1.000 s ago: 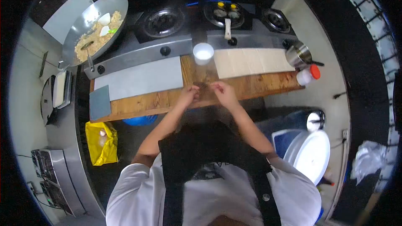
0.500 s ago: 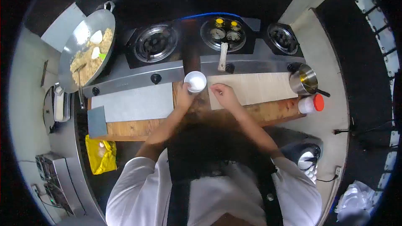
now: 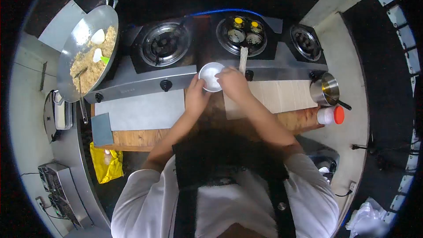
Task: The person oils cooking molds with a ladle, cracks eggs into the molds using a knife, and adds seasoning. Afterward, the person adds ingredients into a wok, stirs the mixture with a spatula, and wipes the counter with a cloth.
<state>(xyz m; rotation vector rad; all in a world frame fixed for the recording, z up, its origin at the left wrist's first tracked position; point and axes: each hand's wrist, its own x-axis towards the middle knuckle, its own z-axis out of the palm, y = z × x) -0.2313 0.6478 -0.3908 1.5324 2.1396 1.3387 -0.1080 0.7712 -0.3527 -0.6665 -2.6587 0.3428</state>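
Worked at a narrow counter (image 3: 139, 138) of brown, visibly grained wood, set along the steel front of a stove (image 3: 132, 87) in a tight kitchen with a pale wall (image 3: 350, 61) at right. Grasped a round white bowl (image 3: 208, 71) by its side with the left hand (image 3: 197, 98), near the stove's front edge, between both hands. Reached over the bowl's rim with the right hand (image 3: 233, 83), with fingertips drawn together at the smooth interior; could not tell of any item between them.

Had a flat white sheet (image 3: 141, 112) and a small grey-blue square (image 3: 102, 128) on the wood at left, and a pale, ribbed panel (image 3: 277, 97) at right. Had near the right end a shiny steel pot (image 3: 316, 92) and a translucent jar (image 3: 325, 116) with a red lid (image 3: 339, 115).

Faced, on the stove, a round dark pan (image 3: 245, 30) with four circular wells (image 3: 236, 35) — yellow, yolk-like discs (image 3: 238, 20) in the rear two — and a straight, light handle (image 3: 243, 59). Had, at far left, a wide metal wok (image 3: 83, 35) with grainy tan food (image 3: 90, 75), smooth white pieces (image 3: 98, 36) and a long ladle (image 3: 83, 110). Noted, below the counter's left end, a crinkled yellow bag (image 3: 99, 170).
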